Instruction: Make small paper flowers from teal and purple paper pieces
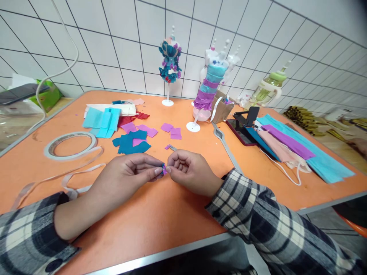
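Between both hands, low over the orange table (137,214), is a small scrunched piece of purple and blue crepe paper (164,169). My left hand (137,168) pinches it from the left, thumb against fingers. From the right, my right hand (189,170) grips its edge between thumb and forefinger, the other fingers curled in. Just beyond the hands lie teal crepe paper pieces (129,142) and loose purple squares (176,133). A small thin tool (171,147) with a purple scrap at its end pokes out behind my right hand, partly hidden.
Two small dress forms, one teal-flowered (170,63) and one blue-and-purple (208,89), stand at the back. A tape roll (48,149) lies left, with loose ribbon strips. Scissors (226,147), a phone (241,133), long crepe strips (323,160) and a bottle (265,93) are to the right.
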{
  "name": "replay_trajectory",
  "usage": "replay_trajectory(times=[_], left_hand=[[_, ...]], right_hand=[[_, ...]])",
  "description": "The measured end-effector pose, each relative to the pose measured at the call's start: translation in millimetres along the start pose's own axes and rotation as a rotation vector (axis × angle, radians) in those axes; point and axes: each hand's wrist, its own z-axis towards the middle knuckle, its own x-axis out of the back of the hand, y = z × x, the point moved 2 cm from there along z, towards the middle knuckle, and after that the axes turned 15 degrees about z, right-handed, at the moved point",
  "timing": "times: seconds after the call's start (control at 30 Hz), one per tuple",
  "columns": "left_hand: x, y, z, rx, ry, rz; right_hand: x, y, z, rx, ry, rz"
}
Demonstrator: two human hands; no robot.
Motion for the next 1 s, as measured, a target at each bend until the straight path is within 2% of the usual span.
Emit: replay_trajectory(times=[0.13,0.23,0.33,0.5,0.6,0.83,1.0], left_hand=[[-2.5,-4,0,0.065,-0.057,-0.092],[-2.7,-6,1,0.016,-0.09,0.011],[-1.4,-5,2,-0.052,-0.067,0.068],[-0.5,-1,-1,-0.086,-0.019,-0.094],[1.2,-2,-4,-0.157,0.028,-0.014],[6.9,-9,-12,-0.385,0.107,0.284],[7.5,-10,-13,-0.373,0.116,0.306]], right_hand=[[0,-2,-1,0.024,0.0,-0.018],[0,-4,-2,0.046,0.0,-0.044],[1,-4,-2,0.045,0.016,-0.071],[1,-6,-2,0.042,0.011,-0.07],[2,-7,-3,0.058,0.012,-0.065],[4,-12,-6,0.3,-0.034,-0.192],[4,-12,-7,0.431,0.018,-0.303]])
